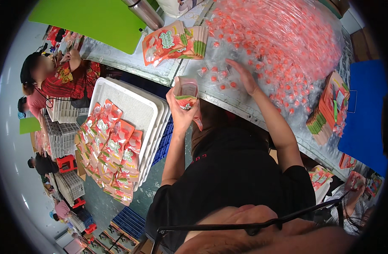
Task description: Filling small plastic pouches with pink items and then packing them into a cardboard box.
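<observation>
My left hand (182, 113) is wrapped round a red and green printed pouch (187, 101), whose mouth gapes upward beside the table edge. On the tabletop, my right hand (244, 78) lies with its fingers stretched out, touching or just beside several small clear-wrapped pieces with red centres (223, 74). A few of these pieces sit between that hand and the pouch, near the edge. Behind and to the right spreads a big heap of the same wrapped pieces (278, 38). Whether anything is inside the pouch is hard to see.
Flat pouches (168, 42) are stacked at the back left, near a steel flask (145, 15) and a green board (96, 21). More pouches (323, 127) lie right, with a green-handled knife (335, 109). Left, filled pouches (113, 146) cover stacked white trays (149, 112). Other people work nearby.
</observation>
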A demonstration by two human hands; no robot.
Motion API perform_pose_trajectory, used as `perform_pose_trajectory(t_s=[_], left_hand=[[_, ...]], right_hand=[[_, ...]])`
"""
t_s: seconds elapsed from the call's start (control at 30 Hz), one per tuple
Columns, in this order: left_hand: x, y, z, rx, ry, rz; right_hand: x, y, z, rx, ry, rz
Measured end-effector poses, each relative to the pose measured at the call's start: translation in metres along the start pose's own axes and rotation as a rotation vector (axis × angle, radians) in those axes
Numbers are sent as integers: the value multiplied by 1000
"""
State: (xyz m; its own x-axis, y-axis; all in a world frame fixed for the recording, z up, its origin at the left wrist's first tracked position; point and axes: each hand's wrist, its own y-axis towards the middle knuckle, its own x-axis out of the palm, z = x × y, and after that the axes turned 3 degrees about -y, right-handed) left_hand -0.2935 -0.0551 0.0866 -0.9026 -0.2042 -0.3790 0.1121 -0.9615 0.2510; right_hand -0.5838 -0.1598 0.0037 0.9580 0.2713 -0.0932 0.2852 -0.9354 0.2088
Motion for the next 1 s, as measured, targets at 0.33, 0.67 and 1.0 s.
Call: perform_pose_trajectory(t_s=[0.33, 0.67, 1.0], left_hand=[[-7, -3, -3, -26, -9, 23], [-6, -3, -11, -57, -22, 35], [12, 8, 17, 130, 80, -81]], right_hand=[[28, 14, -9, -220, -752, -133], [51, 33, -33, -287, -1085, -487], [39, -18, -9, -417, -1049, -127]])
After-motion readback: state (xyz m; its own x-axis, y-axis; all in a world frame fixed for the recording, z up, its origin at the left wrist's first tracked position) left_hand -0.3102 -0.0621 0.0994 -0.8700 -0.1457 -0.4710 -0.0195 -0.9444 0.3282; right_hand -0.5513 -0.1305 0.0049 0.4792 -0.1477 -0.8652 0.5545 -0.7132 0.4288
